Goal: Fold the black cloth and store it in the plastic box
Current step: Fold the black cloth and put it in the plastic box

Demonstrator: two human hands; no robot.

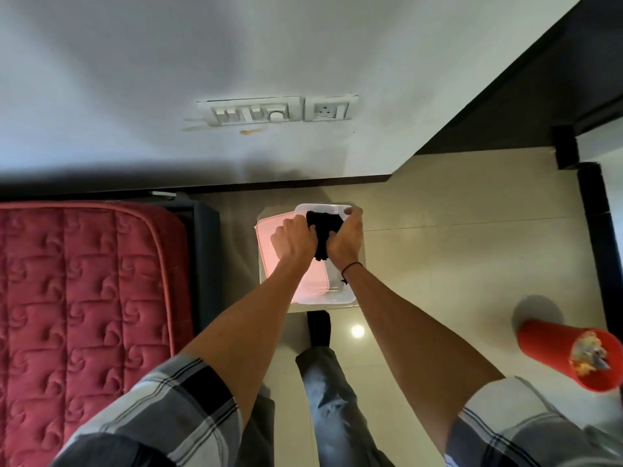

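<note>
Both hands (296, 241) press black cloth (323, 230) into plastic box (347, 298); pink lid (269, 237) beneath.

red quilted mattress (84, 298), red bin (569, 355), wall switchboard (274, 111)

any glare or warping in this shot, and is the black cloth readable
Head view: one round glare spot on the floor tiles; wide-angle bending curves the wall and mattress edges; the black cloth is a detail-less dark patch between the left hand and right hand over the plastic box.

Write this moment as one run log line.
step: storing | black cloth: in plastic box | left hand, right hand: both gripping cloth
</note>
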